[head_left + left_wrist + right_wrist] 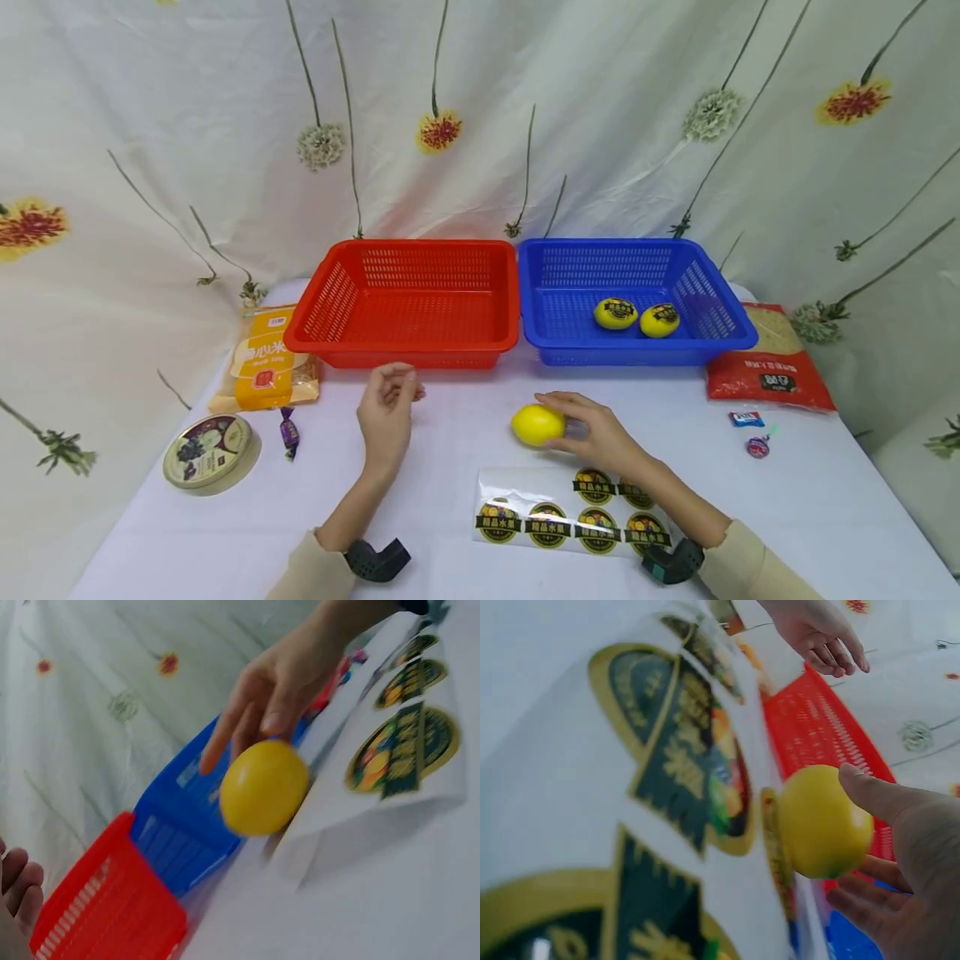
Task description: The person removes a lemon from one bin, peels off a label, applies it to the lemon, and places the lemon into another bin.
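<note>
My right hand (594, 432) has its thumb and fingers around a yellow lemon (537, 425) in the middle of the table, pinching it from the right. In the right wrist view the thumb lies against the lemon (821, 823), with the other fingers partly hidden behind it. No sticker shows on the sides in view. Just in front lies a clear sheet (517, 483) of round black-and-gold labels. Off to the left, my left hand (387, 417) is raised before the red basket, its fingers loosely curled and holding nothing.
A red basket (405, 347) and a blue basket (637, 342) stand side by side at the back. Two labelled lemons (616, 314) lie in the blue one. Food bags (264, 358), a round tin (206, 454) and wrapped candies (288, 433) flank the sides.
</note>
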Action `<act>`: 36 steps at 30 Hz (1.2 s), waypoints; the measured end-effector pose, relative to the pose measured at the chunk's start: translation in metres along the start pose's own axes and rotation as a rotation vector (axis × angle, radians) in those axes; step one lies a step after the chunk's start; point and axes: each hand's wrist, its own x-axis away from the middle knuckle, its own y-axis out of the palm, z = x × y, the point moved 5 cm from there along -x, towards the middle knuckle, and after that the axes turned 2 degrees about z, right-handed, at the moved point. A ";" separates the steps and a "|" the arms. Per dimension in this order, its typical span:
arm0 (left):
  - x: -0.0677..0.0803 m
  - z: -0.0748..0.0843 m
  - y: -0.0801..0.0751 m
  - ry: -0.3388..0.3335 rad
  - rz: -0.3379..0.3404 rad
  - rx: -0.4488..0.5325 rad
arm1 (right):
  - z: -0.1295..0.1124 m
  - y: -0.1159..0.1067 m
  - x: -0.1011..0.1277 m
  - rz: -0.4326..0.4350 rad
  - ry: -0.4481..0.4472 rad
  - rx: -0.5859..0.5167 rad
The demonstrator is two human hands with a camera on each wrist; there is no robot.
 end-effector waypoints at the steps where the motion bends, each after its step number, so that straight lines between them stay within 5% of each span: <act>1: 0.008 0.002 0.012 0.037 -0.100 -0.006 | -0.001 -0.004 0.003 0.020 0.005 -0.012; 6: 0.064 0.006 0.069 0.152 -0.707 -0.154 | -0.001 -0.028 0.025 0.104 0.076 -0.043; 9: 0.088 0.007 0.090 0.263 -0.883 -0.354 | 0.006 -0.034 0.040 0.077 0.137 -0.052; 13: 0.098 0.003 0.105 0.386 -0.900 -0.608 | 0.017 -0.030 0.052 -0.014 0.174 -0.090; 17: 0.100 -0.004 0.113 0.436 -0.885 -0.679 | 0.023 -0.024 0.056 -0.097 0.167 -0.084; 28: 0.101 -0.023 0.114 0.353 -0.809 -0.575 | 0.016 -0.017 0.059 -0.097 0.023 -0.015; 36: 0.099 -0.028 0.113 0.310 -0.779 -0.516 | -0.013 -0.024 0.052 -0.045 -0.025 -0.096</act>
